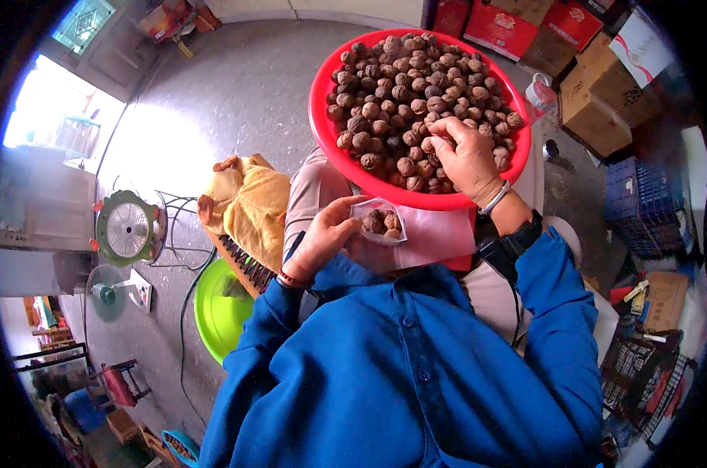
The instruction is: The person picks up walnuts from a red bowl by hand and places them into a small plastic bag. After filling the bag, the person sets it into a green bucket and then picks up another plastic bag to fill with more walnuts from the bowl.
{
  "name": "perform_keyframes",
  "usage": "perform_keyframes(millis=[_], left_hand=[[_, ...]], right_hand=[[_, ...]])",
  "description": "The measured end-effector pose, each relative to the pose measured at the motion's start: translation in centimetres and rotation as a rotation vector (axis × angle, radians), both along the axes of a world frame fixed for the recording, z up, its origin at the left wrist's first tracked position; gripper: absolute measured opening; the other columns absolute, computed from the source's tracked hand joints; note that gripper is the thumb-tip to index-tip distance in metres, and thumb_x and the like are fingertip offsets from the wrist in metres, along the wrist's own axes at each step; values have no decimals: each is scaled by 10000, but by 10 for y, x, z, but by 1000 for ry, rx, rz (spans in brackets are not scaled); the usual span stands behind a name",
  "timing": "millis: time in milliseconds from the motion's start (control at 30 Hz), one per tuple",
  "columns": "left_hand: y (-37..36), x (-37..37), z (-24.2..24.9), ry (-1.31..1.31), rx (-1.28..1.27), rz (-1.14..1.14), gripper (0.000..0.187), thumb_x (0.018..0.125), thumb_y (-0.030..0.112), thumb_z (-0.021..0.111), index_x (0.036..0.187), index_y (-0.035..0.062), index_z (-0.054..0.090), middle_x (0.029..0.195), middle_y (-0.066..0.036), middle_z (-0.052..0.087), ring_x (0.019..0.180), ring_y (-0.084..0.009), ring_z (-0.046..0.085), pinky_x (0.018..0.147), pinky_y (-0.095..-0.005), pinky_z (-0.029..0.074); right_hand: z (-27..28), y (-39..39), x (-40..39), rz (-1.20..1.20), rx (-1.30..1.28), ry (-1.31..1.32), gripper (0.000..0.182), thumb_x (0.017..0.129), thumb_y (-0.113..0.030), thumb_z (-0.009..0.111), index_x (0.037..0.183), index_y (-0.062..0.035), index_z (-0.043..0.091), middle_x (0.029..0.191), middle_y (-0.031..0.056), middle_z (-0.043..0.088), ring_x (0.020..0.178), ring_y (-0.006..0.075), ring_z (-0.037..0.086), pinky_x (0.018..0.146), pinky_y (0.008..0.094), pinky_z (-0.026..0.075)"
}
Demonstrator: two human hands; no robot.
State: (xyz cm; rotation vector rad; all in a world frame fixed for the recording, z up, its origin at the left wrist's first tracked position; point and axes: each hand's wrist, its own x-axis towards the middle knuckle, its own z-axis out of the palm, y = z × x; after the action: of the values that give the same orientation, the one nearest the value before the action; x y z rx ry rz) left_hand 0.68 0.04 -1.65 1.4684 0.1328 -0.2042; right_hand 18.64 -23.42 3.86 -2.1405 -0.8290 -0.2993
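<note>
A large red basin [320,129] heaped with brown walnuts [404,90] rests at my knees. My left hand [328,238] grips the side of a small clear plastic bag [391,236], whose mouth faces up with several walnuts inside. Over the near right part of the heap, my right hand [464,156] has its thumb and fingertips closed around a walnut [428,145]. Pinkish plastic sheets or bags [439,238] lie across my lap, below the basin's near rim.
To the left are a yellow cloth [256,207], a bright green basin [217,312] and a round fan [127,226] on the floor. Cardboard boxes [595,117] and a dark blue crate [642,203] stand on the right.
</note>
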Motion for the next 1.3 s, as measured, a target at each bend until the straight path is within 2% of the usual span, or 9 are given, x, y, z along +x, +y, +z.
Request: perform_keyframes(millis=[200, 367, 667, 867, 1000, 1100, 1200, 1267, 1300], left_hand=[[2, -1, 4, 26, -15, -15, 448, 929, 36, 532, 1377, 21, 529, 841, 11, 586, 710, -65, 563, 601, -224, 479], [4, 2, -8, -36, 35, -13, 451, 928, 40, 537, 1379, 29, 534, 830, 27, 574, 744, -55, 557, 634, -218, 472], [5, -1, 0, 52, -44, -45, 457, 971, 100, 555, 1416, 31, 479, 869, -30, 616, 649, -107, 599, 546, -248, 513], [5, -2, -1, 64, -96, -39, 447, 984, 123, 563, 1414, 31, 482, 827, -18, 615, 640, -104, 597, 553, -250, 518], [3, -1, 1, 59, -103, -33, 441, 962, 69, 525, 1395, 4, 472, 820, -32, 604, 580, -107, 583, 527, -264, 523], [4, -2, 1, 67, -66, -29, 447, 984, 124, 570, 1412, 29, 482, 867, -22, 628, 647, -99, 600, 558, -246, 521], [5, -2, -4, 84, -82, -36, 451, 981, 130, 576, 1411, 31, 484, 882, -22, 630, 656, -100, 602, 558, -243, 521], [4, -2, -6, 42, -78, -23, 448, 979, 123, 571, 1409, 36, 487, 879, -24, 630, 651, -106, 603, 551, -245, 521], [5, -2, -6, 43, -76, -22, 448, 979, 123, 571, 1409, 36, 487, 879, -24, 630, 651, -106, 603, 551, -245, 521]], right_hand=[[-13, -10, 23, -219, -169, -182, 214, 813, -102, 697, 1014, -76, 627, 947, 156, 672, 948, 367, 627, 835, 480, 496], [-23, -18, 31, -331, -340, -102, 359, 792, -187, 749, 1112, -75, 632, 1101, 180, 639, 1013, 388, 621, 887, 484, 510], [-30, -12, 35, -399, -530, -68, 385, 794, -242, 767, 1110, -61, 641, 1108, 200, 622, 1028, 383, 616, 893, 475, 511], [-40, -11, 43, -303, -355, -66, 343, 754, -175, 783, 1030, -59, 614, 955, 171, 663, 941, 380, 634, 860, 464, 513], [-41, -9, 45, -301, -317, -88, 330, 721, -144, 768, 987, -64, 590, 944, 186, 671, 928, 389, 644, 827, 500, 509], [-33, -6, 38, -303, -247, -41, 327, 736, -109, 759, 1020, -68, 602, 972, 159, 684, 963, 374, 643, 846, 451, 518], [-30, -4, 32, -211, -137, -54, 349, 758, -75, 716, 1091, -71, 613, 1029, 146, 685, 986, 339, 656, 862, 415, 523], [-26, -1, 29, -56, 52, 33, 354, 751, -19, 665, 1101, -67, 634, 931, 161, 677, 891, 338, 658, 813, 420, 533], [-24, -1, 27, 16, 133, 22, 356, 788, -19, 652, 1140, -72, 643, 959, 126, 687, 873, 250, 681, 785, 372, 544]])
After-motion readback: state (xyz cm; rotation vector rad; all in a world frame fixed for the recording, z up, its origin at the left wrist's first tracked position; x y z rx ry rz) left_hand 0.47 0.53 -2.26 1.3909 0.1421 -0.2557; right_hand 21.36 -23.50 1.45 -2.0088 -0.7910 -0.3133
